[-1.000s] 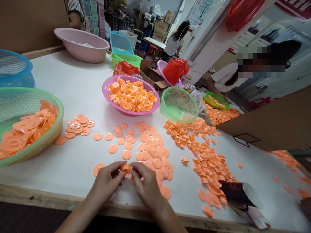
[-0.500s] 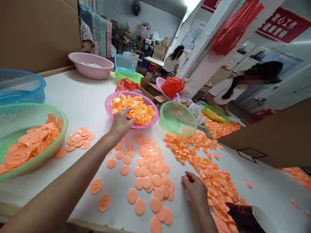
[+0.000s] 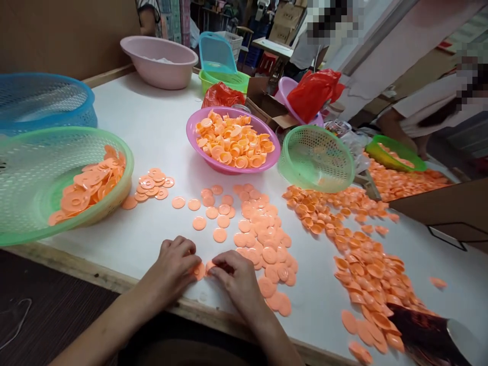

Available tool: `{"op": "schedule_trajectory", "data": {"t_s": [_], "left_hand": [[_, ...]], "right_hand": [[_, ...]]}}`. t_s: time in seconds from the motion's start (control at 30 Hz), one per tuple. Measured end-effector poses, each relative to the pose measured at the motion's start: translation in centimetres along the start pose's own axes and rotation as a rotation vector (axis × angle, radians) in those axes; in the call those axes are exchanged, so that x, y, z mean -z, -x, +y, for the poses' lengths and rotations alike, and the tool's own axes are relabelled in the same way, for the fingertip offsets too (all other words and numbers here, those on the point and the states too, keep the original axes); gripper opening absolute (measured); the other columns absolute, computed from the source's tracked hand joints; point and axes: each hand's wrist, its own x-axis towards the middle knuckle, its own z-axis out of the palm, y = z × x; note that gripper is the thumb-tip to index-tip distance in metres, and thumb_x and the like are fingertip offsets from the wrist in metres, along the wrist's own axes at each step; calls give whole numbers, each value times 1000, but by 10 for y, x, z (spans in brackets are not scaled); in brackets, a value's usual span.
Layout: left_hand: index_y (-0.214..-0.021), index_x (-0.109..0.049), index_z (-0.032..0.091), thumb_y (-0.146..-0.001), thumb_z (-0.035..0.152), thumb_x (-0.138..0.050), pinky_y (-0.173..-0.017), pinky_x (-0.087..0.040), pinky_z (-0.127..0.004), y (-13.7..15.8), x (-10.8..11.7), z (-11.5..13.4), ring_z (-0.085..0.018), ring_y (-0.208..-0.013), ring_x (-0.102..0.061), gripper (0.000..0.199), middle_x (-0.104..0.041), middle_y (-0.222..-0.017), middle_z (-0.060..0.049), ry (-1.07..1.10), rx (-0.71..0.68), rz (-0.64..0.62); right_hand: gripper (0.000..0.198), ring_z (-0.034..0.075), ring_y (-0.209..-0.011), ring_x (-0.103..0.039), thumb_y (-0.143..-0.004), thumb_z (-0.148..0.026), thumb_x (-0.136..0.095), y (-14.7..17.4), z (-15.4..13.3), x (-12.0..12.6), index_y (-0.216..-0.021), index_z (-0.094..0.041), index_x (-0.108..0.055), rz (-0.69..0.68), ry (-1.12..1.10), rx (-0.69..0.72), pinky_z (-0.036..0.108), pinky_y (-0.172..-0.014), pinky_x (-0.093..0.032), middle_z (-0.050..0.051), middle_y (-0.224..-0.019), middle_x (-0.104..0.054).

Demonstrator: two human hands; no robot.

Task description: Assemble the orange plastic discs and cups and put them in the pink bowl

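Note:
Close to the table's near edge, my left hand (image 3: 177, 264) grips an orange plastic disc (image 3: 199, 271) by its side. Right beside it, my right hand (image 3: 236, 274) pinches a small orange plastic piece (image 3: 209, 268), mostly covered by the fingers. A spread of flat orange discs (image 3: 269, 254) lies just right of and beyond my right hand. Farther right runs a long heap of orange cup-shaped pieces (image 3: 377, 269). Ahead stands a pink bowl (image 3: 194, 145) full of orange assembled-looking pieces.
On the left, a green basket (image 3: 127, 178) holds orange discs, with a blue basket (image 3: 87, 112) behind. Another green basket (image 3: 316, 180) stands right of the pink bowl. A pale pink basin (image 3: 163, 71) and red bags (image 3: 316, 94) are farther back. A co-worker's arm reaches a green bowl (image 3: 396, 155).
My left hand has come back from the pink bowl to the near edge and now holds a disc. My right hand has moved left to meet it. The view has tilted downward.

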Motion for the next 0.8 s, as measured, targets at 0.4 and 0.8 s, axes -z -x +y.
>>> {"op": "schedule_trajectory", "data": {"t_s": [0.4,0.8], "left_hand": [[-92,-65,21,-93,20,-42,-70,-42,-29,-7,-18,10,-18,-79,-59,22,-63,-85,-4,341,181,-85],[-57,-52,20,-77,28,-53,-57,-40,-25,-14,-12,19,-15,-60,-55,22,-59,-60,0,597,493,124]], "right_hand": [[17,14,-58,-56,-78,-13,-53,-7,-4,-13,-65,-20,-60,11,159,13,24,-54,-40,-1,-62,-64],[17,14,-59,-50,-82,-15,-51,-6,-7,-26,-66,-20,-51,18,340,49,25,-56,-35,0,-64,-60]]}}
